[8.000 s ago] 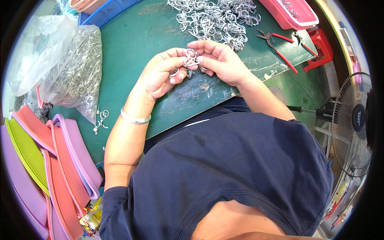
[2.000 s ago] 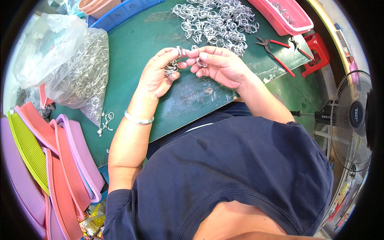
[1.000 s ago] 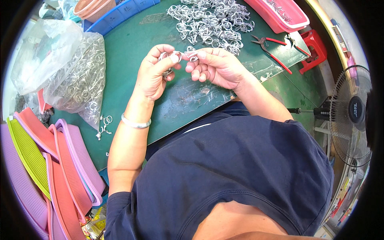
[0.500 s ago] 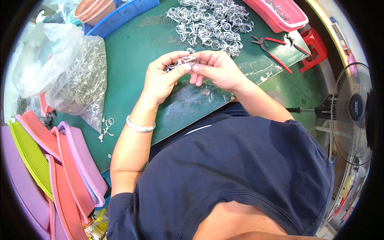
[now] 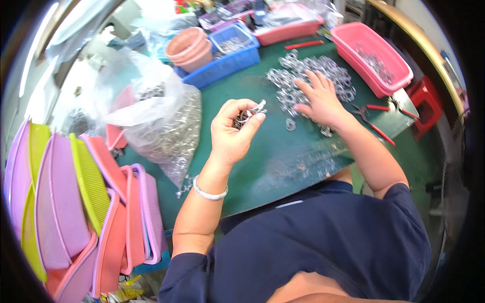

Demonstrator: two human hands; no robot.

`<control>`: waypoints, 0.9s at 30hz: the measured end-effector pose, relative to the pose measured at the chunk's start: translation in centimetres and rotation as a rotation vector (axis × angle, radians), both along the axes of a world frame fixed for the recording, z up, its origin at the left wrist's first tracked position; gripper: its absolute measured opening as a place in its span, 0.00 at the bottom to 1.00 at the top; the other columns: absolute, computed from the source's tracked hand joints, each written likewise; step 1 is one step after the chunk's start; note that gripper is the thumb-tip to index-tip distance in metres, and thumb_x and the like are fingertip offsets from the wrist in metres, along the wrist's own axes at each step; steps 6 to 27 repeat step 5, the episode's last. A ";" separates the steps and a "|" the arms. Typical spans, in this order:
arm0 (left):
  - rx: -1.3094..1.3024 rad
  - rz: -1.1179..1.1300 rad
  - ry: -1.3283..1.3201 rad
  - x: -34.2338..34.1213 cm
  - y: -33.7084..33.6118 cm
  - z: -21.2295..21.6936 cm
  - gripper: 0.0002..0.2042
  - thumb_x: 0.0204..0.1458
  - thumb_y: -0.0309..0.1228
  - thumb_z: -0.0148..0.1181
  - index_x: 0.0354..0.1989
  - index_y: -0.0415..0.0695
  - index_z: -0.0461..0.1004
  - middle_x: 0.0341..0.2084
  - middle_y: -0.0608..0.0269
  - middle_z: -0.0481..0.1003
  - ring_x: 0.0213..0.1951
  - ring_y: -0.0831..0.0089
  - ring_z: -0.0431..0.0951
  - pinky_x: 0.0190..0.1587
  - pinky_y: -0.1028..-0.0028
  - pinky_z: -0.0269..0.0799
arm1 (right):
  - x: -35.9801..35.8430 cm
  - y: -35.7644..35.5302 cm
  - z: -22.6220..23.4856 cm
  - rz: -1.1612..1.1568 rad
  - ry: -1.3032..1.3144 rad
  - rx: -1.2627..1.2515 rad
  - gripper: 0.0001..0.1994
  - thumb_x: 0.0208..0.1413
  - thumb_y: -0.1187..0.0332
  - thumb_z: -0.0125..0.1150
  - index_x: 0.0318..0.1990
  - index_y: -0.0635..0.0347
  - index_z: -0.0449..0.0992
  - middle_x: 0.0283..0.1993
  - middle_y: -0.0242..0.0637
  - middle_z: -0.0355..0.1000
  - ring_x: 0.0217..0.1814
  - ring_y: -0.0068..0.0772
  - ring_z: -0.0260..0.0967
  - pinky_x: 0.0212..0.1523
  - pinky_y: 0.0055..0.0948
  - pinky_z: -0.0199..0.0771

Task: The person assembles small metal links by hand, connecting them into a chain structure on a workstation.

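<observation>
My left hand [image 5: 228,132] is closed around several small silvery metal rings [image 5: 244,118], held between thumb and curled fingers above the green table [image 5: 257,171]. One piece pokes up past the fingertips. To the right, my right hand [image 5: 323,102] is open, fingers spread over a heap of silvery rings with small tabs [image 5: 284,81]. Its palm hides part of the heap, and I cannot make out whether it touches any piece. A loose ring [image 5: 290,124] lies just off the heap's near edge.
Red-handled cutters [image 5: 361,113] lie by the table's right edge, below a pink basket [image 5: 353,60] holding metal pieces. A clear bag of rings [image 5: 177,132] stands at left, near a blue bin [image 5: 222,68]. Stacked colourful baskets [image 5: 108,202] crowd the lower left; a red stool [image 5: 427,106] is at right.
My hands have parted. The right one has left the left hand's rings, opened and reached right over the heap. The left keeps hold of its rings. The view has shifted.
</observation>
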State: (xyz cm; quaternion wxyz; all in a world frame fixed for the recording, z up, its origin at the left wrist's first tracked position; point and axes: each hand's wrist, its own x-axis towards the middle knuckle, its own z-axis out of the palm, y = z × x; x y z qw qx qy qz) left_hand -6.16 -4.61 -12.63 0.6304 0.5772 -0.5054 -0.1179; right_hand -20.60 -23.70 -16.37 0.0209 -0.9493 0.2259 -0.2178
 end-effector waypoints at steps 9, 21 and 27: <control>-0.209 0.246 -0.547 1.6 1.8 7.8 0.08 0.36 0.21 0.62 0.28 0.40 0.73 0.22 0.63 0.71 0.24 0.72 0.68 0.27 0.76 0.64 | 1.6 0.1 -1.1 -0.062 0.444 0.130 0.35 0.43 0.39 0.51 0.59 0.41 0.56 0.66 0.49 0.39 0.66 0.59 0.34 0.58 0.63 0.35; -0.209 0.246 -0.547 1.6 1.8 7.8 0.08 0.36 0.21 0.62 0.28 0.40 0.73 0.22 0.63 0.71 0.24 0.72 0.68 0.27 0.76 0.64 | 1.6 0.1 -1.1 -0.062 0.444 0.130 0.35 0.43 0.39 0.51 0.59 0.41 0.56 0.66 0.49 0.39 0.66 0.59 0.34 0.58 0.63 0.35; -0.209 0.246 -0.547 1.6 1.8 7.8 0.08 0.36 0.21 0.62 0.28 0.40 0.73 0.22 0.63 0.71 0.24 0.72 0.68 0.27 0.76 0.64 | 1.6 0.1 -1.1 -0.062 0.444 0.130 0.35 0.43 0.39 0.51 0.59 0.41 0.56 0.66 0.49 0.39 0.66 0.59 0.34 0.58 0.63 0.35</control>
